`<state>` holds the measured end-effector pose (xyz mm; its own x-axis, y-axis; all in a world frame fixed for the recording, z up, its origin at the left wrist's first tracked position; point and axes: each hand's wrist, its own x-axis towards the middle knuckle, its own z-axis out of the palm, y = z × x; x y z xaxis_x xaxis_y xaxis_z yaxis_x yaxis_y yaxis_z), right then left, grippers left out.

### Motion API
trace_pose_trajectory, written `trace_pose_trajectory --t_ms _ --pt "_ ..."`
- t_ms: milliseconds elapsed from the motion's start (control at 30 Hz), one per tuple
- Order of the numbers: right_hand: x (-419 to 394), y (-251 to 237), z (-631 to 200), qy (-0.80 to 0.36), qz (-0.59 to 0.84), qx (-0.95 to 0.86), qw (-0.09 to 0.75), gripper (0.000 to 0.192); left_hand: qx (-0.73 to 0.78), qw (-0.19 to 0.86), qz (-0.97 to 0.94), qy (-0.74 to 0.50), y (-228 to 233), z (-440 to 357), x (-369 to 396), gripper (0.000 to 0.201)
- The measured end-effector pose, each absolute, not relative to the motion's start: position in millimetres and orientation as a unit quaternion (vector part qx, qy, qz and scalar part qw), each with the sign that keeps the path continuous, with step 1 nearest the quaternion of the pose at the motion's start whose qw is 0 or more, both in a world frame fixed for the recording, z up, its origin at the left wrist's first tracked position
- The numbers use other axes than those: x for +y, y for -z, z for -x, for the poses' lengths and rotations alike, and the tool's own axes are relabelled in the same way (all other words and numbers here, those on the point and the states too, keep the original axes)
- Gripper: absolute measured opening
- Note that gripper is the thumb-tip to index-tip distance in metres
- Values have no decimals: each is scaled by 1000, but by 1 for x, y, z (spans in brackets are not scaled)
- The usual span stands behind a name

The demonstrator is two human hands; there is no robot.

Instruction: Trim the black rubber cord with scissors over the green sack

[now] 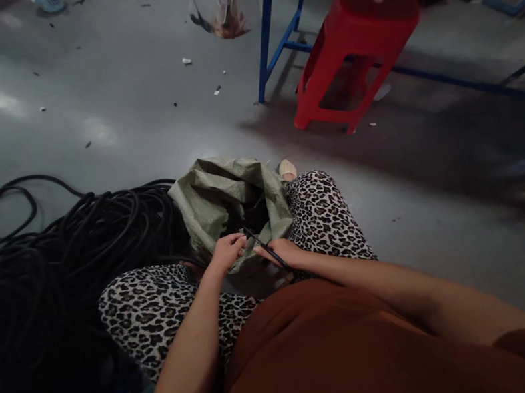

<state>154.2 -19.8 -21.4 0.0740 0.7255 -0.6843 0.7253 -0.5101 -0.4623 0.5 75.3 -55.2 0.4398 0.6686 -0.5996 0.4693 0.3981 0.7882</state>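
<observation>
A heap of black cable (50, 261) is crowding the left. The left hand (225, 252) and right hand (285, 251) are pinching a thin black cable piece (266, 250) between them, just before the open green sack (227, 199). Bare floor is lying open before the red stool (357, 44) at right.

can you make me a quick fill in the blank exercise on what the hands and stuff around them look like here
1. Both hands, left and right, hold a thin black ____ between them.
2. Just beyond the hands sits an open green ____.
3. The plastic stool on the floor is ____ in colour.
4. The big pile of black cable lies on the person's ____ side.

Missing words: cable; sack; red; left
</observation>
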Motion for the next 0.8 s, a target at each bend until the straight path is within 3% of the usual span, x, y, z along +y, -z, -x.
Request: trace_pose_trajectory --t_ms 800 --pt "-19 25 -154 -454 714 -532 -28 82 530 649 -536 -103 56 -2 75 42"
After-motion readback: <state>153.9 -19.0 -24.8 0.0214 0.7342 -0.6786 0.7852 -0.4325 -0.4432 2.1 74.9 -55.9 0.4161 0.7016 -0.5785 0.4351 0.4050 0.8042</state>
